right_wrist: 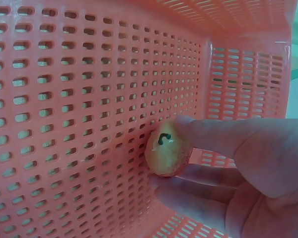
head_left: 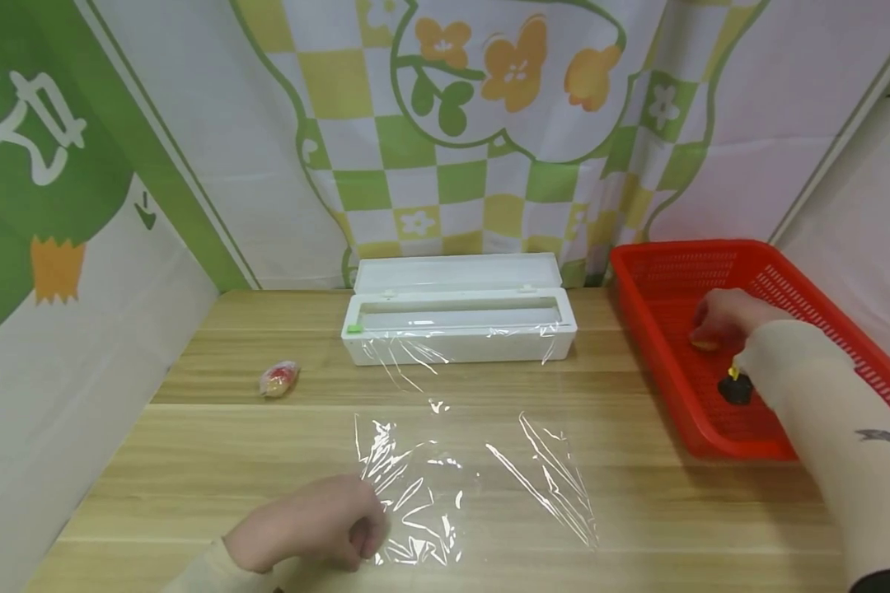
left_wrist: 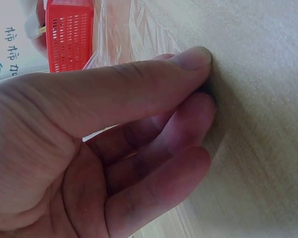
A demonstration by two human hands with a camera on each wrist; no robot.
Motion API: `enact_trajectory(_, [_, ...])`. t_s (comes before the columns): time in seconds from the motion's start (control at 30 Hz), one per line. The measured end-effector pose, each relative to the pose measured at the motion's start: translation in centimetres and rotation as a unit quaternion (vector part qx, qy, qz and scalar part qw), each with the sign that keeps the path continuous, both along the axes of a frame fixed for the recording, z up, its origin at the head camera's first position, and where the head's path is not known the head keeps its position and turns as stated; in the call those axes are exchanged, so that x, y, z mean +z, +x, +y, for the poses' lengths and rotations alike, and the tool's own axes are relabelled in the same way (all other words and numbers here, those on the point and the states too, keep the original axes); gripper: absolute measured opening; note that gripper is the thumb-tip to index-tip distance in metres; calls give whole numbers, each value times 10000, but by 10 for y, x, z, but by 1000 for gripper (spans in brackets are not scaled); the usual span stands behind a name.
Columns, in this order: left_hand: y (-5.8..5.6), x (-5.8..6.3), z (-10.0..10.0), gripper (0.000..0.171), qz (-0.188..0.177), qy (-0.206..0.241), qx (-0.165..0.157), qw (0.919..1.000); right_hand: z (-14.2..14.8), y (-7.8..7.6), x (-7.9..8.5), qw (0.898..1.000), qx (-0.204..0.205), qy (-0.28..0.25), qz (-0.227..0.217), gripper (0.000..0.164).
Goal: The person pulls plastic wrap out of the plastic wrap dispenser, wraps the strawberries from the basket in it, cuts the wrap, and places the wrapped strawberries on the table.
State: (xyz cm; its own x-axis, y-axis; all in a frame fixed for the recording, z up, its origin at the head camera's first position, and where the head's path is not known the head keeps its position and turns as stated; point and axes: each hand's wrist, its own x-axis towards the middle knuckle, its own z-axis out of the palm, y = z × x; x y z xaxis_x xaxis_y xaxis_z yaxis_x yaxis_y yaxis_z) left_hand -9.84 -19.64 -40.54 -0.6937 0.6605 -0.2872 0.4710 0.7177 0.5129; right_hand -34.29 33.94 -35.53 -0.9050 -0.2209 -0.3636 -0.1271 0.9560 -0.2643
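Observation:
A sheet of cling film (head_left: 482, 469) stretches from a white dispenser box (head_left: 460, 342) toward the front of the wooden table. At its near left corner, my left hand (head_left: 319, 523) pinches the film's edge between thumb and fingers; creased film (left_wrist: 134, 29) runs away behind the fingers in the left wrist view. My right hand (head_left: 734, 317) reaches down into a red basket (head_left: 700, 424). There it holds a small yellow and reddish fruit (right_wrist: 165, 151) with a dark curved stem, thumb on one side and fingers on the other.
A small red and yellow fruit wrapped in film (head_left: 278, 379) lies on the table at the left. Inside the basket, near my right wrist, is a dark object with a yellow top (head_left: 735, 385). The box lid (head_left: 456, 273) stands raised against a patterned curtain (head_left: 482, 181).

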Motion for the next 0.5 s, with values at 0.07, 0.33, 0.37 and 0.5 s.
enact_trajectory(0.07, [0, 0, 0, 27, -16, -8, 18, 10000, -1, 0, 1, 10000, 20, 4, -37, 38])
enact_trajectory(0.33, [0, 0, -1, 28, -55, -73, 55, 9999, -2, -1, 2, 9998, 120, 142, 4, 49])
enact_trajectory(0.37, [0, -1, -1, 28, -50, -80, 49, 9999, -2, -1, 2, 9998, 115, 161, 3, 50])
enact_trajectory(0.5, [0, -2, -1, 28, 14, -133, 13, 9999, -2, -2, 4, 9999, 77, 135, -24, 51])
